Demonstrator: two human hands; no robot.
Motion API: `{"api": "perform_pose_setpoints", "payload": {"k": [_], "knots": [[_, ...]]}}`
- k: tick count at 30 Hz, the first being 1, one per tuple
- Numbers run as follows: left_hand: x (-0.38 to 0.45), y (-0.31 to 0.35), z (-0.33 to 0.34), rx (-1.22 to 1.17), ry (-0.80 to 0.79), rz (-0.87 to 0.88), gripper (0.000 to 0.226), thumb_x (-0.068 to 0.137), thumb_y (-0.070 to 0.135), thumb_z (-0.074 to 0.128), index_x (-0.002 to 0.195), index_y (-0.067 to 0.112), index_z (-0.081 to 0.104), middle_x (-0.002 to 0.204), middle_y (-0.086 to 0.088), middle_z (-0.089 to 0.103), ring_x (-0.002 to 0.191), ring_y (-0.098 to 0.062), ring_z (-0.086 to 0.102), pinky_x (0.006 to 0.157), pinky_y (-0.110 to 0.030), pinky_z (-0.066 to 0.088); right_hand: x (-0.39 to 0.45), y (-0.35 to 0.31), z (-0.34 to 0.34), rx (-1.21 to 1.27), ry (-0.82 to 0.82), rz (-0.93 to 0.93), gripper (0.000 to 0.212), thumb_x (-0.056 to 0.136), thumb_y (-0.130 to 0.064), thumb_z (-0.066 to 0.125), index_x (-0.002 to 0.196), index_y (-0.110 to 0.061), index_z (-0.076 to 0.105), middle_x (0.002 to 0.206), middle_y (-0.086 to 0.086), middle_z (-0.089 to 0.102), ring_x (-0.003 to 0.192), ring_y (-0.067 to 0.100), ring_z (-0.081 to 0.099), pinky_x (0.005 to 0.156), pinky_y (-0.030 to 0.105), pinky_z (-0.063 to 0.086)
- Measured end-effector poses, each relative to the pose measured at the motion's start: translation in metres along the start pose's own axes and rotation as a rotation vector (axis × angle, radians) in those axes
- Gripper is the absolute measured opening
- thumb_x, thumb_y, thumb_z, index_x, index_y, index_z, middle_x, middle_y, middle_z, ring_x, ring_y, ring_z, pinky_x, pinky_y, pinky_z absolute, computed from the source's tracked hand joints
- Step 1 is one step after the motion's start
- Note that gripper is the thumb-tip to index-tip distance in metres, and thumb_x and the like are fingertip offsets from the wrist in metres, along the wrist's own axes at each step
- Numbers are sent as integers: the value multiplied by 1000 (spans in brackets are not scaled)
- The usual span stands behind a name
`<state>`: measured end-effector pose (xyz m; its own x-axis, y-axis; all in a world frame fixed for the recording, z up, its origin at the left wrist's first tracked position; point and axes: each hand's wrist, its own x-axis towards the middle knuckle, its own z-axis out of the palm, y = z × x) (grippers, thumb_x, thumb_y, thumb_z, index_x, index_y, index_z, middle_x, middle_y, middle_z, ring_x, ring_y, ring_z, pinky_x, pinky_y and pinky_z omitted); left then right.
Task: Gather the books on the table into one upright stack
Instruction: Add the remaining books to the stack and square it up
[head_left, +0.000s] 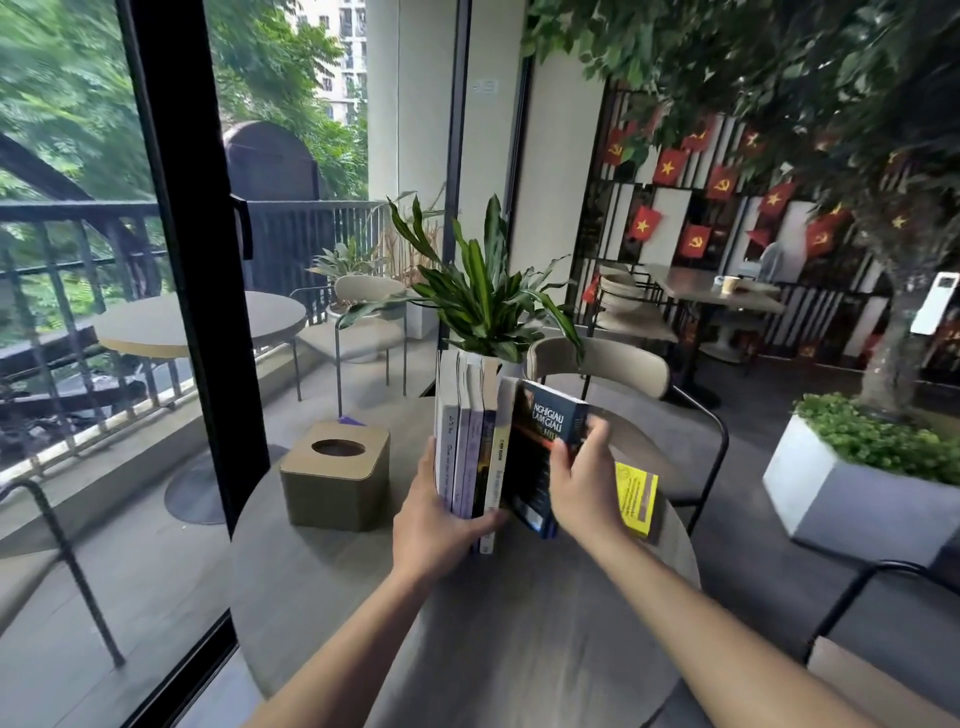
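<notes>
Several books (470, 441) stand upright, spines toward me, in the middle of the round grey table (467, 623). My left hand (434, 525) grips the lower part of this row from the left and front. A dark blue book (540, 447) leans tilted against the row's right side, and my right hand (584, 483) is closed around its right edge. A yellow book (636, 499) lies flat on the table just right of my right hand.
A tan tissue box (337, 475) with a round hole sits left of the books. A potted plant (488, 306) stands right behind the row. A beige chair (623, 369) is beyond the table; a glass door frame (192, 260) runs along the left.
</notes>
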<state>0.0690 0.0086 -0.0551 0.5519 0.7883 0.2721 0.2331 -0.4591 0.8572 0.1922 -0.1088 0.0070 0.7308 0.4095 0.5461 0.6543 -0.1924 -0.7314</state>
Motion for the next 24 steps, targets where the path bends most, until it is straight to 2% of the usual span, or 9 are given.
{"api": "perform_pose_setpoints", "payload": {"k": [5, 8, 11, 14, 16, 17, 19, 22, 24], "knots": [[0, 0, 0, 19, 10, -10, 110, 48, 65, 83, 143, 43, 32, 123, 17, 65, 107, -12, 66, 87, -41, 56, -20, 3, 37, 150, 2, 24, 33, 94, -5, 53, 123, -3, 37, 118, 14, 56, 106, 25, 56, 83, 16, 37], [0, 1, 1, 31, 17, -6, 108, 48, 66, 81, 142, 41, 33, 120, 15, 65, 104, -14, 66, 85, -42, 56, -21, 4, 39, 193, -81, 28, 34, 93, -6, 55, 121, -9, 35, 119, 11, 56, 105, 19, 55, 84, 16, 39], [0, 1, 1, 34, 15, -2, 110, 48, 69, 81, 142, 40, 33, 122, 15, 64, 104, -14, 66, 84, -42, 57, -17, 3, 33, 227, -191, 68, 36, 92, -7, 57, 115, -18, 31, 115, 6, 59, 102, 16, 58, 77, 10, 43], [-1, 2, 0, 36, 8, 2, 115, 47, 72, 81, 145, 40, 30, 128, 15, 62, 107, -12, 66, 84, -42, 57, -12, -2, 24, 347, -279, 148, 39, 94, -15, 56, 123, -22, 32, 119, 1, 58, 106, 15, 57, 79, 10, 42], [-2, 2, 0, 32, 3, 5, 120, 47, 75, 81, 149, 40, 28, 132, 15, 60, 110, -10, 64, 87, -40, 57, -9, -7, 19, 389, -341, 158, 55, 91, -34, 58, 137, -27, 28, 127, -15, 52, 113, 2, 52, 86, 12, 38], [-3, 3, 0, 28, 2, 4, 123, 46, 77, 80, 150, 41, 26, 133, 16, 59, 111, -8, 63, 89, -39, 56, -8, -11, 17, 378, -370, 140, 63, 90, -40, 61, 141, -29, 25, 125, -27, 46, 111, -10, 49, 86, 8, 35], [-6, 6, 1, 21, 11, 2, 128, 45, 81, 79, 153, 42, 23, 137, 17, 56, 115, -7, 61, 91, -38, 55, -5, -16, 17, 302, -385, 93, 78, 85, -42, 69, 146, -29, 22, 125, -36, 37, 108, -21, 42, 87, 5, 32], [-10, 10, 4, 29, 56, -11, 132, 43, 82, 76, 155, 41, 19, 142, 16, 54, 120, -10, 60, 92, -39, 54, -1, -17, 24, 168, -328, 43, 96, 71, -58, 76, 149, -30, 26, 146, -15, 40, 130, 2, 39, 103, 24, 34], [-11, 12, 6, 53, 85, -36, 128, 45, 77, 74, 155, 40, 18, 139, 13, 58, 116, -14, 63, 89, -36, 55, -2, -17, 30, 100, -307, 26, 102, 63, -64, 76, 147, -31, 30, 149, -6, 41, 136, 11, 38, 105, 30, 35]]}}
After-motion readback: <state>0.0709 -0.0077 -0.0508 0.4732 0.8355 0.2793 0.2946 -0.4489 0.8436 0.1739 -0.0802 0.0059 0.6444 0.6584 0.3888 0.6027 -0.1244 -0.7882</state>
